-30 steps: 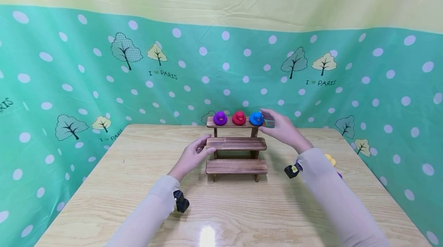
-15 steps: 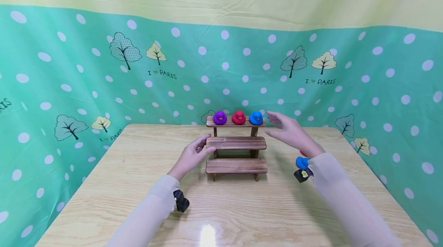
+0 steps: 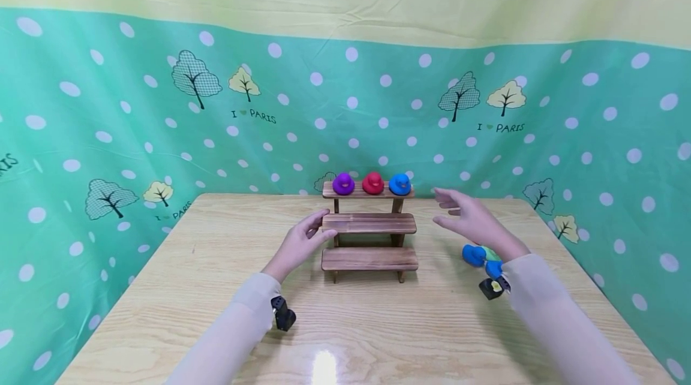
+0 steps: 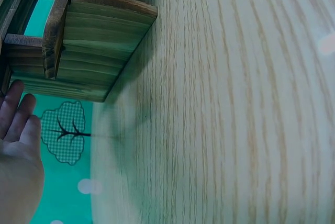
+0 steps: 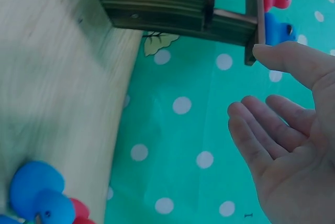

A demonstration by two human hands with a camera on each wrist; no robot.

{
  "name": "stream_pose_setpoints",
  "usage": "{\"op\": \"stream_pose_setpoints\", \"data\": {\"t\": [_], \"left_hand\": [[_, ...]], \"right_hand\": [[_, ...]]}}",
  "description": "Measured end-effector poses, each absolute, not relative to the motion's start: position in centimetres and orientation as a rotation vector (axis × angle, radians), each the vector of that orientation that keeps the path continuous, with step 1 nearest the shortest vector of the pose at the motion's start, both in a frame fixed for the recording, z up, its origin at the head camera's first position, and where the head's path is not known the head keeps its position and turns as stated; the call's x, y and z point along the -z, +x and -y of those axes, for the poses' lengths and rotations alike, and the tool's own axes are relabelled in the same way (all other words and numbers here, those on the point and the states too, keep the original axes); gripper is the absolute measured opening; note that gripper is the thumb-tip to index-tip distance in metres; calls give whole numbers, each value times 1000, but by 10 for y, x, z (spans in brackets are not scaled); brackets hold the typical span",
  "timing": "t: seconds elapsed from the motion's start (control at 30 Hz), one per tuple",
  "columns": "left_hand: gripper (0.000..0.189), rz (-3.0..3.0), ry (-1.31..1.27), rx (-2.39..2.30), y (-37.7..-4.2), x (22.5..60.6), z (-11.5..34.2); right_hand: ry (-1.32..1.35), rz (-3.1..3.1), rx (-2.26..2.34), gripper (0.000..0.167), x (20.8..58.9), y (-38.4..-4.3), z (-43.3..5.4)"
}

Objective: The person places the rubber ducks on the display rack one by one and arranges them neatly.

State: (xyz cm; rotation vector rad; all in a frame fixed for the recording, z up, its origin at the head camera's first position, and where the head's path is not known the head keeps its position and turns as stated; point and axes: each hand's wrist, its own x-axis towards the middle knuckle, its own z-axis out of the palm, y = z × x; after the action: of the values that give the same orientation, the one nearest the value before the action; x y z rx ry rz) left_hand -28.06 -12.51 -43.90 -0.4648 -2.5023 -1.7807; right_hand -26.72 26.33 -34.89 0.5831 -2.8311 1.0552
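A three-tiered wooden stand (image 3: 369, 259) is in the middle of the table in the head view. On its top tier sit a purple rubber duck (image 3: 343, 184), a red rubber duck (image 3: 373, 183) and a blue rubber duck (image 3: 400, 185). My left hand (image 3: 299, 244) holds the left end of the middle tier, thumb at the front edge and fingers toward the back. To the right of the stand, my right hand (image 3: 475, 220) hovers with loosely extended fingers and an empty palm, which the right wrist view also shows.
More rubber ducks, among them a blue duck (image 3: 474, 255), lie on the table right of the stand, partly hidden by the right forearm. The right wrist view has a red duck (image 5: 81, 212) there too. A polka-dot curtain (image 3: 281, 151) hangs behind the table (image 3: 227, 265).
My right hand has drawn away from the blue duck on the top tier, moving right and slightly down. Ducks beneath that forearm have come into sight. The left hand stays put.
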Motion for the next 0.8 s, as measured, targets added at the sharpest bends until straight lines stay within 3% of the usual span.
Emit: {"op": "stream_pose_setpoints", "data": {"t": [0.8], "left_hand": [[67, 2501, -466, 1749, -280, 439, 124]], "right_hand": [[536, 2841, -971, 62, 395, -246, -309]]}}
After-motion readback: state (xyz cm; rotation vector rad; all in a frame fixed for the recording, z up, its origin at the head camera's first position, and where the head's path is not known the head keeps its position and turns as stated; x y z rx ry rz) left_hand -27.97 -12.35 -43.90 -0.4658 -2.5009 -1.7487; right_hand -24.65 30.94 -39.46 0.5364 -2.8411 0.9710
